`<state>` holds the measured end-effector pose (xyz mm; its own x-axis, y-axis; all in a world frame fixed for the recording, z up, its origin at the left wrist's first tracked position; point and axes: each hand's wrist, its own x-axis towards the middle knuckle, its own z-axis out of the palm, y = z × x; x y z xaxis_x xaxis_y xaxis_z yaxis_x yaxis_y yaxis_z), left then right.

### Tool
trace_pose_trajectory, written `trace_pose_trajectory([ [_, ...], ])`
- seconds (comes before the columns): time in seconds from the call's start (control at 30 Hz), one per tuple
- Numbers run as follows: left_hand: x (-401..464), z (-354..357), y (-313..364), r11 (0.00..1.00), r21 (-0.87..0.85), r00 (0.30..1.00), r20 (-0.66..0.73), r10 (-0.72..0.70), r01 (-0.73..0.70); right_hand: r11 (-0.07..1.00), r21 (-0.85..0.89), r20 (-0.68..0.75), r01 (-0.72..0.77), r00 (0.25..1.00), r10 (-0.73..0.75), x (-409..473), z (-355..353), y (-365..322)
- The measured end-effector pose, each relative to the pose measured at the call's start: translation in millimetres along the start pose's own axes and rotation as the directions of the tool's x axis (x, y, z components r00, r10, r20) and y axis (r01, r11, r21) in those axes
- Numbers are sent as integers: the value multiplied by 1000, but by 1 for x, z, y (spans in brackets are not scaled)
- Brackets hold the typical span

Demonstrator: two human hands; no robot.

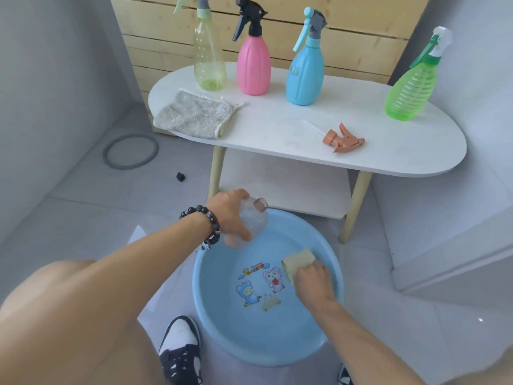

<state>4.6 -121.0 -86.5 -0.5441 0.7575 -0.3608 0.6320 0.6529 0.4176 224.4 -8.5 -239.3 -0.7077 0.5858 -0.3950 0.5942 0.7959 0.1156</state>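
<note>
A light blue basin (222, 323) with cartoon prints sits on the floor between my feet. My left hand (229, 212) grips a clear plastic bottle (254, 220) with an orange neck and no cap, tilted over the basin's far rim. Inside the basin at the right, my right hand (315, 282) holds a beige cup (298, 262) lying on its side, its mouth facing left. An orange spray trigger head (344, 138) lies loose on the white table (277, 129).
Several spray bottles stand along the table's back: yellow-green (208, 56), pink (254, 65), blue (305, 70), green (413, 90). A grey cloth (194, 112) lies at the table's left end. A grey ring (130, 151) and a small black piece (180, 177) lie on the floor.
</note>
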Motion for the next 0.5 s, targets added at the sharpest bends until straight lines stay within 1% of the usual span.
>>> trace_pose_trajectory([
  [0.07, -1, -1, -4, 1000, 2, 1000, 10, 2, -2, 1000, 12, 62, -12, 998, 11, -5, 18, -6],
  [0.13, -4, -3, -6, 1000, 10, 1000, 10, 0, 0, 995, 93, 122, -38, 992, 26, -12, 30, -13],
  [0.2, -6, -4, -8, 1000, 2, 1000, 17, -11, 11, 990, 117, 148, -78, 987, 60, -16, 39, -18],
  [0.23, -7, -4, -8, 1000, -4, 1000, 20, -15, 15, 989, 140, 110, -57, 993, 41, -16, 39, -21],
  [0.27, -8, -4, -8, 1000, -7, 1000, 20, -17, 17, 979, 204, 72, -21, 997, 6, -16, 41, -21],
  [0.3, -8, -4, -8, 1000, -9, 1000, 19, -19, 19, 959, 284, 89, -20, 996, -6, -13, 39, -19],
  [0.33, -9, -4, -8, 1000, -9, 1000, 20, -21, 21, 920, 386, 115, -66, 993, 23, -11, 32, -18],
  [0.37, -9, -5, -7, 1000, -7, 1000, 19, -24, 24, 890, 448, 109, -83, 993, 38, -9, 28, -16],
  [0.43, -9, -5, -7, 1000, -3, 1000, 13, -28, 28, 759, 627, 111, -174, 985, 134, -6, 26, -6],
  [0.47, -9, -5, -7, 999, -7, 999, 15, -32, 32, 684, 695, 141, -222, 975, 173, -4, 23, 1],
  [0.5, -9, -5, -9, 999, -11, 999, 20, -37, 37, 587, 765, 177, -265, 963, 204, -1, 23, 10],
])
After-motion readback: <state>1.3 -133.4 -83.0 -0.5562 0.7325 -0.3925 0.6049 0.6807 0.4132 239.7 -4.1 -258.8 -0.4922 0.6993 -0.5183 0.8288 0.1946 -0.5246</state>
